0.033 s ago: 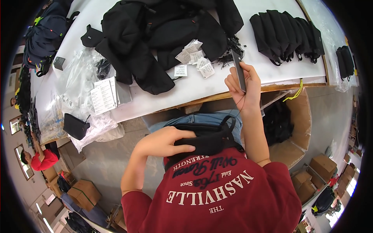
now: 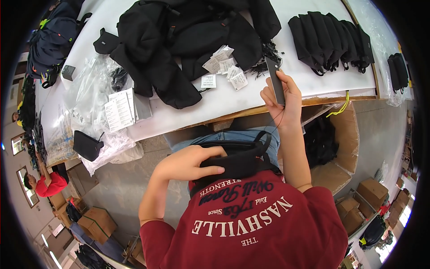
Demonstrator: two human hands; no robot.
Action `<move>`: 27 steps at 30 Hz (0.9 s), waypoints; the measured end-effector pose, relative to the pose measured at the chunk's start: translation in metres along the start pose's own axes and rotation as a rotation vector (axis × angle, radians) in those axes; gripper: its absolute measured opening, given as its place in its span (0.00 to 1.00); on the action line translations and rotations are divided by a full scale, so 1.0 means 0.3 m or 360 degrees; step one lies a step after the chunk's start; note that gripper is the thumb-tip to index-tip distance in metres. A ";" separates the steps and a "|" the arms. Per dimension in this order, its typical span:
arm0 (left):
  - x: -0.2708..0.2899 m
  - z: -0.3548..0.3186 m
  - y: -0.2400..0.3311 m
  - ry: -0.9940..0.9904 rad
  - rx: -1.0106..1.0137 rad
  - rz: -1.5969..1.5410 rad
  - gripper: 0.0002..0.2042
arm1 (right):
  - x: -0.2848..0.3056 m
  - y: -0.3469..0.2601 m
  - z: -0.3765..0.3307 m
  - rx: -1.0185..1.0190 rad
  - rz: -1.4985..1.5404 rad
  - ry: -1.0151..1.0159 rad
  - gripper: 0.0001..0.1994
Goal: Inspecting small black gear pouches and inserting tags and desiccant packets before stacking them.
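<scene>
At my waist, my left hand [image 2: 188, 163] grips the rim of a black fabric pouch [image 2: 245, 162], its thumb outside and its fingers partly inside the opening. The pouch has a loop strap and rests against my shirt. Raised at the table's front edge, my right hand [image 2: 289, 98] pinches a dark grey hang tag [image 2: 276, 83] with a thin black cord hanging from it. Beyond it lie a bunch of black tag cords [image 2: 268, 58] and several white labels [image 2: 224, 65]. A heap of black pouches or bags [image 2: 156, 54] covers the middle of the table.
Black pouches [image 2: 329, 40] stand in a row at the right. Clear plastic bags [image 2: 87, 89], white printed sheets [image 2: 119, 110] and a small black pouch [image 2: 87, 145] lie at left. An open cardboard box [image 2: 347, 143] with black items stands below right. A person in red [image 2: 51, 183] works far left.
The hang tag in my right hand has turned slightly, showing more of its flat face. My left hand and the pouch have barely moved.
</scene>
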State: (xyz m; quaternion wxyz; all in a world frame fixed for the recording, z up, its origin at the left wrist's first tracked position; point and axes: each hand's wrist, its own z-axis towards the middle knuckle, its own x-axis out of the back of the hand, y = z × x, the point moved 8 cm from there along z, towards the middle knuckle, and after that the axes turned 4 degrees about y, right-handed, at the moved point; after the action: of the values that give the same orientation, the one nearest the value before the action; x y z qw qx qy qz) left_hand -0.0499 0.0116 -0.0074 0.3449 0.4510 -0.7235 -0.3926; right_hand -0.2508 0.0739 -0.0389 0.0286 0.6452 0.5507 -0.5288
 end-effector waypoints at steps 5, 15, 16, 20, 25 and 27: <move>0.054 -0.042 -0.002 0.0171 0.0169 -0.0025 0.15 | 0.054 -0.066 -0.020 0.0216 -0.0479 0.0327 0.05; 0.108 -0.074 0.025 0.0480 0.0030 0.0231 0.13 | 0.134 -0.144 -0.022 0.0627 -0.1001 0.0248 0.06; 0.120 -0.078 0.030 0.0567 -0.0011 0.0394 0.13 | 0.129 -0.144 -0.025 0.0630 -0.0981 0.0234 0.06; 0.120 -0.071 0.054 0.0685 -0.0204 0.0447 0.12 | 0.097 -0.137 -0.046 0.0581 -0.0973 0.0238 0.06; 0.106 -0.050 0.100 0.0816 -0.0135 0.0495 0.09 | -0.094 -0.041 -0.141 0.0336 -0.1427 -0.0105 0.08; 0.104 -0.037 0.103 0.0812 -0.0096 0.0496 0.09 | -0.126 0.006 -0.174 0.0220 -0.1713 -0.0227 0.08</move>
State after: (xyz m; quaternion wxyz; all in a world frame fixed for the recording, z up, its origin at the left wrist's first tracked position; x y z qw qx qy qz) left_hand -0.0633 -0.0113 0.0295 0.5849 0.4081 -0.6621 -0.2303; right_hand -0.2093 0.0798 0.0101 -0.2512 0.2352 0.7637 -0.5462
